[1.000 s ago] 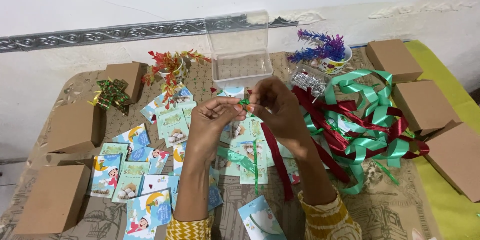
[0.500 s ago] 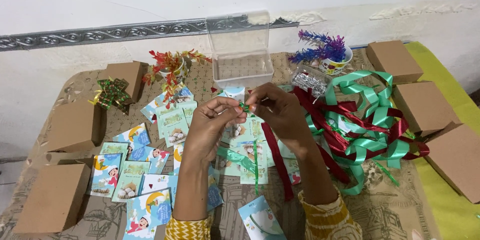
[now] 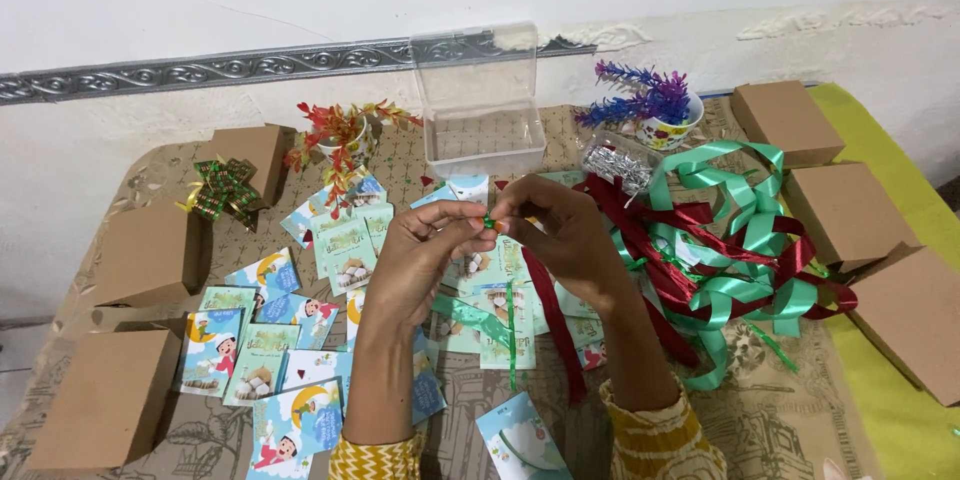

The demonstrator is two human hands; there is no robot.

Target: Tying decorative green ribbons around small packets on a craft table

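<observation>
Two hands meet in the middle, just above the table [image 3: 800, 420]. The left hand [image 3: 420, 255] and the right hand [image 3: 560, 230] both pinch a thin green ribbon [image 3: 510, 325] at its top. The fingertips of both hands come close together there, curled in tight on a small green bit. The ribbon hangs straight down from the pinch. A dark red ribbon [image 3: 555, 325] hangs down beside it, under the right hand.

Under the hands lie many small picture cards [image 3: 255, 350], blue and green, spread out on the table. A clear plastic box [image 3: 480, 105] stands behind the hands with its lid up. A big heap of green and red ribbons [image 3: 730, 250] lies to the right of the hands. A small cup with purple and blue fake plants [image 3: 650, 105] stands near the box. A small pot with red and orange fake leaves [image 3: 340, 135] stands on the other side. Brown cardboard boxes [image 3: 110, 395] sit along both sides of the table. A small green and gold bow [image 3: 222, 188] lies near the boxes on the left.
</observation>
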